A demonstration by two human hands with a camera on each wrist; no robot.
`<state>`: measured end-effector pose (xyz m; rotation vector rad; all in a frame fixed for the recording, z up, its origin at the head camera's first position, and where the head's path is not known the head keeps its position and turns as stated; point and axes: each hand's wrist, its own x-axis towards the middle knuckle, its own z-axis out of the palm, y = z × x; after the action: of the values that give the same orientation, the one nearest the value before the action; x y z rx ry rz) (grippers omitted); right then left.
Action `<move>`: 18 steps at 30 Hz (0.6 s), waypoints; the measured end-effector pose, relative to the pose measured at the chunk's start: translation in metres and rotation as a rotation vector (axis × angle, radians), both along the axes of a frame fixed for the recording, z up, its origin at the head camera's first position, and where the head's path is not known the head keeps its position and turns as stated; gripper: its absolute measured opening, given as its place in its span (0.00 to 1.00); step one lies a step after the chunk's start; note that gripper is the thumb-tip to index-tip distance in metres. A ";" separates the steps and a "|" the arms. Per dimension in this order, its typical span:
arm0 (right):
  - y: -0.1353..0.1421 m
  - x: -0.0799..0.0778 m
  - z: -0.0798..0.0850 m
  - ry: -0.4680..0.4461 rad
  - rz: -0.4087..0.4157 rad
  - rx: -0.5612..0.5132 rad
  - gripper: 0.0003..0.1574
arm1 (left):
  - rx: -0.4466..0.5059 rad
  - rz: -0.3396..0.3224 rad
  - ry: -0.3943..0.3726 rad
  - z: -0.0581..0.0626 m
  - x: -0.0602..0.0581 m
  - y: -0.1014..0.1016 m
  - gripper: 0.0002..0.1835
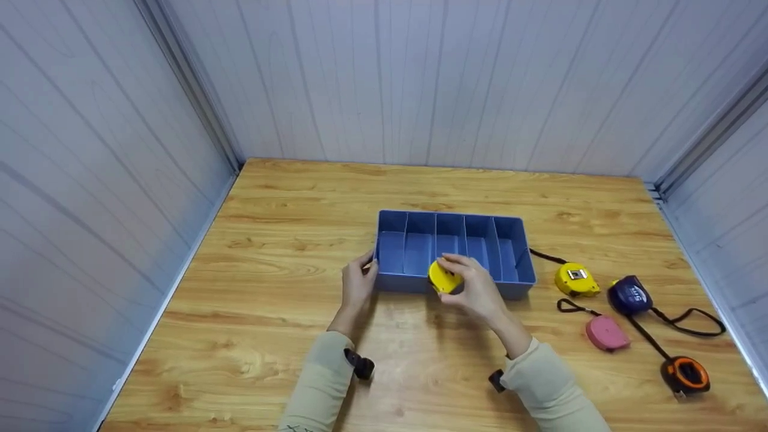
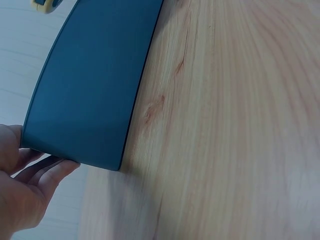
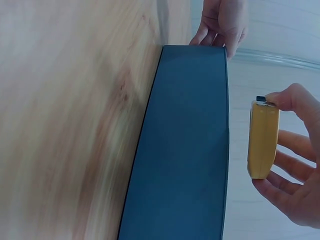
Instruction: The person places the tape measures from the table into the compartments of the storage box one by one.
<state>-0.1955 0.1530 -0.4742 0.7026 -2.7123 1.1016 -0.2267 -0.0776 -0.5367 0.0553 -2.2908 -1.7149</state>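
Observation:
A blue divided box (image 1: 394, 282) with a row of compartments sits on the wooden table. My left hand (image 1: 359, 282) grips its left end, thumb at the front corner and fingers against the end wall, as the left wrist view shows with the hand (image 2: 30, 187) at the box wall (image 2: 90, 85). Between thumb and fingertips, my right hand (image 1: 479, 293) holds a yellow tape measure (image 1: 443, 277) near the box's front rim. In the right wrist view this tape measure (image 3: 263, 140) is edge-on, raised above the rim.
Right of the box lie another yellow tape measure (image 1: 576, 279), a dark blue one (image 1: 630, 295), a pink one (image 1: 607, 333) and a black-and-orange one (image 1: 685, 375), with wrist straps. Pale panel walls (image 1: 396, 84) enclose the table (image 1: 270, 240) at the back and sides.

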 end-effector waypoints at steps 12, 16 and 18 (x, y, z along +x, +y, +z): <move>-0.022 -0.024 0.000 0.060 0.049 -0.037 0.36 | 0.053 0.023 -0.033 -0.001 -0.001 0.003 0.17; -0.030 -0.031 0.001 0.062 0.058 -0.025 0.36 | 0.020 0.029 -0.025 -0.001 -0.001 0.002 0.17; -0.034 -0.035 0.001 0.065 0.066 -0.018 0.36 | 0.003 0.031 -0.024 -0.001 -0.001 0.002 0.17</move>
<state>-0.2302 0.1190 -0.4730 0.8154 -2.6393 1.0960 -0.2276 -0.0754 -0.5380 0.1122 -2.2917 -1.7111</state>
